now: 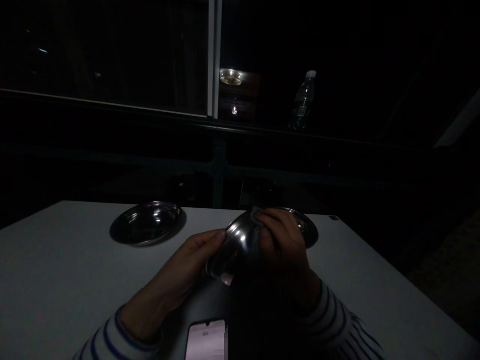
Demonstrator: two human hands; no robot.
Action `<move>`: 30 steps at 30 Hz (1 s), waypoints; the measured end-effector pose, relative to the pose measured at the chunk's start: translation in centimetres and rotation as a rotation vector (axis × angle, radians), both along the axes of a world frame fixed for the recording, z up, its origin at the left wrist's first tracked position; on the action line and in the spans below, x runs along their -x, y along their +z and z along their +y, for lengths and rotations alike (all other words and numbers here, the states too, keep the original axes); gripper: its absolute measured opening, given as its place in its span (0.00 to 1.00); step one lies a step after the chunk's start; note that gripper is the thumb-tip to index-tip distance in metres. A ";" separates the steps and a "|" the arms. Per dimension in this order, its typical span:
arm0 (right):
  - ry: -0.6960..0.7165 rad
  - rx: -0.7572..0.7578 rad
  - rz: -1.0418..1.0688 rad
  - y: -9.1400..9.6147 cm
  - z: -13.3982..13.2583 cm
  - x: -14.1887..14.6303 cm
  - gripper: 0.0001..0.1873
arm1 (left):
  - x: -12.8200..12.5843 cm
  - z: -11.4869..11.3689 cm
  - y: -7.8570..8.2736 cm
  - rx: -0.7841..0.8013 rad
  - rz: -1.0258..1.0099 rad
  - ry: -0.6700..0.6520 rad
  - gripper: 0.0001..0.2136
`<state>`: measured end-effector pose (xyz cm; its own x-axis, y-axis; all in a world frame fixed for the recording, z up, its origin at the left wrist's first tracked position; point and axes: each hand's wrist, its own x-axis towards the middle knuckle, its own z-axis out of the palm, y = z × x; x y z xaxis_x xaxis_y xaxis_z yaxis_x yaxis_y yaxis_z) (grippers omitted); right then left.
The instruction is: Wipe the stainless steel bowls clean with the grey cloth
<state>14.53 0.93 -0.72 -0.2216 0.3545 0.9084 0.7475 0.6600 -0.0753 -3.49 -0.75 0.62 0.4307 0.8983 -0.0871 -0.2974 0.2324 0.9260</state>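
A shiny metal bowl is held tilted above the white table. My left hand grips its left rim, thumb on the near face. My right hand presses a dark, crumpled cloth against the bowl's right side, fingers closed over it. Behind my right hand, another metal dish lies partly hidden on the table. To the left sits a wide, shallow metal dish, apart from my hands. Deep shadow hides the underside of the held bowl and part of my right hand.
The white table reaches away from me to a dark window with a pale frame. A phone with a lit screen lies at the near edge. On the ledge beyond stands a clear bottle with a white cap.
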 end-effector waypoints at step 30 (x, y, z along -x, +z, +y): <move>0.134 -0.079 -0.155 -1.4 -0.9 1.8 0.09 | -1.2 -0.3 -0.4 0.005 0.073 0.456 0.15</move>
